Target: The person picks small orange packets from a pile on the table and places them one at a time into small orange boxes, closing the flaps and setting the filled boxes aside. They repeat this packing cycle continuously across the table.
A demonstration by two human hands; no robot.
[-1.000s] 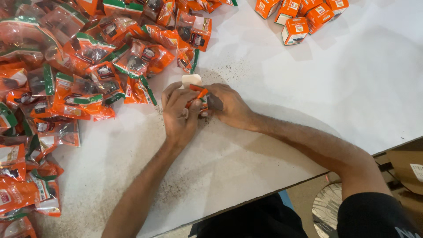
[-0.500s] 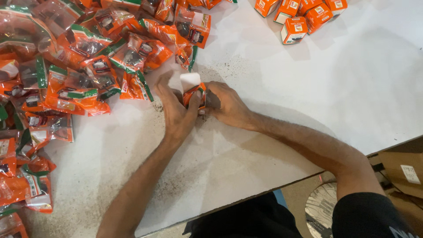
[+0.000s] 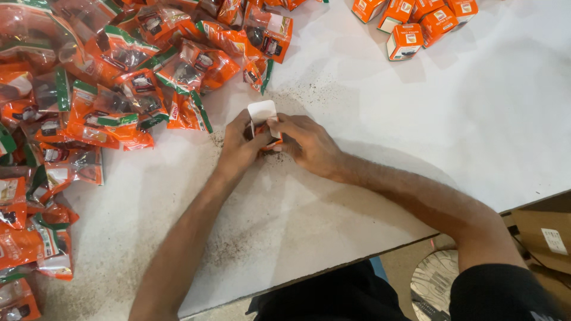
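Note:
A small orange and white carton point(image 3: 262, 119) stands on the white table point(image 3: 416, 142), its white top flap up. My left hand point(image 3: 239, 146) grips its left side. My right hand point(image 3: 304, 141) holds its right side, fingers pressed on the flap edge. What is inside the carton is hidden by my fingers. A heap of orange plastic packets point(image 3: 113, 89) with green and white edges lies just left of and behind my hands.
Several closed orange cartons point(image 3: 416, 24) sit at the far right of the table. Dark crumbs are scattered around my hands. The table's front edge point(image 3: 380, 252) runs diagonally near my body, with brown cardboard point(image 3: 544, 235) below at the right.
My hands and the carton have stayed in the same spot. The carton's white flap now stands more upright between my fingers. The view has shifted slightly.

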